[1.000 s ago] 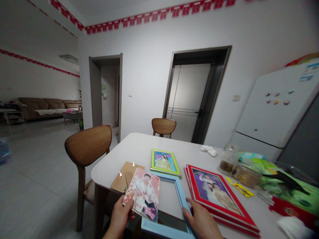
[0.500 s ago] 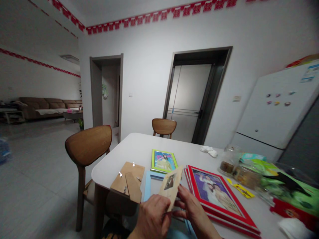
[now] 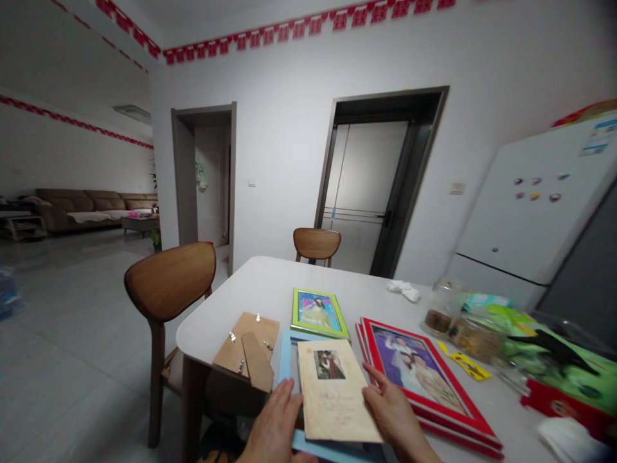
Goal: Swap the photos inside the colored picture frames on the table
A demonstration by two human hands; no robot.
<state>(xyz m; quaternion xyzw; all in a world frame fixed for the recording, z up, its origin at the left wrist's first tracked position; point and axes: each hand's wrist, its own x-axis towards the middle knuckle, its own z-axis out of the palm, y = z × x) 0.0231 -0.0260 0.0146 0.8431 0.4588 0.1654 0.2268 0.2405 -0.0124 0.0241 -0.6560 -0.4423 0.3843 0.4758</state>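
A cream printed card with a small dark photo near its top lies face up over a light blue picture frame. My left hand rests by the card's left edge, fingers stretched out over the frame's side. At the card's right edge, my right hand touches it with its index finger extended. Left of the frame is a brown backing board with metal clips and a stand leg. Behind sits a green-framed picture. A stack of red picture frames lies to the right.
Glass jars, a yellow packet, green bags and crumpled white tissue occupy the right of the white table. Wooden chairs stand at left and at the far side. A fridge is at right.
The card has gone from tilted up between both hands to flat over the blue frame. My hands have moved apart to its two sides, and the left fingers have straightened.
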